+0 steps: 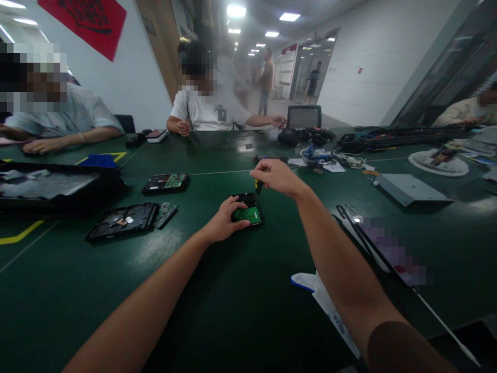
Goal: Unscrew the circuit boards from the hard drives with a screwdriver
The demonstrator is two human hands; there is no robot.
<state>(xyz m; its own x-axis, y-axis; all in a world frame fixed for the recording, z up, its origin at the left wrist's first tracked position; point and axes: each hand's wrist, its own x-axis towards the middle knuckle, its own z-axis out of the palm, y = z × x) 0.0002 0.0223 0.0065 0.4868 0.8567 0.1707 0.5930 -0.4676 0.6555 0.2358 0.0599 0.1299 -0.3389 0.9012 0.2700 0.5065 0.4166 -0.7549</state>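
A hard drive with a green circuit board (248, 214) lies on the dark green table. My left hand (227, 220) grips it from the left, with fingers across its top and the thumb along the near side. My right hand (277, 177) is closed around a screwdriver (258, 185) with a yellow and black handle, held upright over the drive's far right corner. The screwdriver's tip is too small to make out. To the left lie another hard drive (165, 183), a larger opened black drive (124, 221) and a loose circuit board (166, 214).
A large black casing (58, 184) stands at the left. On the right are a grey metal box (413, 189), a phone (388, 248) with a cable, and a white glove (330, 300) under my right forearm. Cables and parts lie further back. Two people sit across the table.
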